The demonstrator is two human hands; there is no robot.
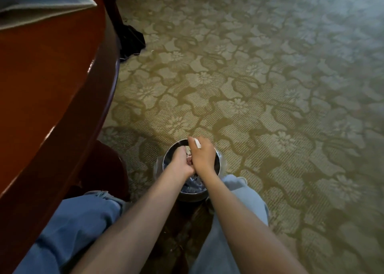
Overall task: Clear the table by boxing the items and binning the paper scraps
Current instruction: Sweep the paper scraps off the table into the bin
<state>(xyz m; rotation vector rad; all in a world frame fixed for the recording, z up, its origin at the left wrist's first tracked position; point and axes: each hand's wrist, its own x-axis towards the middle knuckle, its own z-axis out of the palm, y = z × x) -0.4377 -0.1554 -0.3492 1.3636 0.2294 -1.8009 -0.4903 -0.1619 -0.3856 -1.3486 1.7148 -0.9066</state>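
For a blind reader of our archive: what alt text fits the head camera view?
A left hand holding paper scraps and a right hand meet over a small round metal bin on patterned carpet; a wooden table stands at left.

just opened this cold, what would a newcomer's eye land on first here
Low in the centre, the left hand and right hand sit close together over a round metal bin on the floor, with pale paper scraps between them. The patterned green carpet fills the right side, and a dark red table curves down the left edge.
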